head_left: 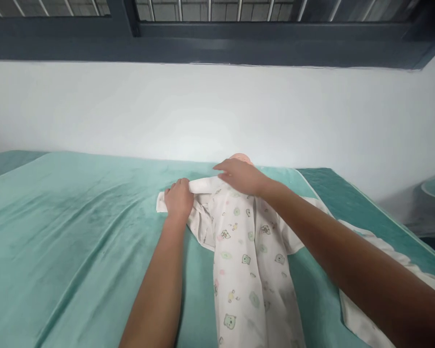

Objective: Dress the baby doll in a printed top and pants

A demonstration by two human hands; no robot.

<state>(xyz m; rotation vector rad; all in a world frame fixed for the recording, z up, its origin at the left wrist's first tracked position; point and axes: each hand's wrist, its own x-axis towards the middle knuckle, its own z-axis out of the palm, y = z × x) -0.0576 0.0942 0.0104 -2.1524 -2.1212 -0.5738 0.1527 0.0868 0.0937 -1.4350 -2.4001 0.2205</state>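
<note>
Left grip [180,198] was clamped on the sleeve [161,202] of the garment [237,270]; right grip [241,177], fingers apart, lay over its upper end.
Its long axis ran from frame centre to bottom edge, nearer the right grip.

A soft light is spread, brightest on the wall [192,113] beyond the left hand [179,200] and right hand [241,176]. Nearer, faint shadow is cast on the garment [235,237] (its prints are slightly softened). Above, the window frame [217,46] is darkened and slanted rightward.
</note>
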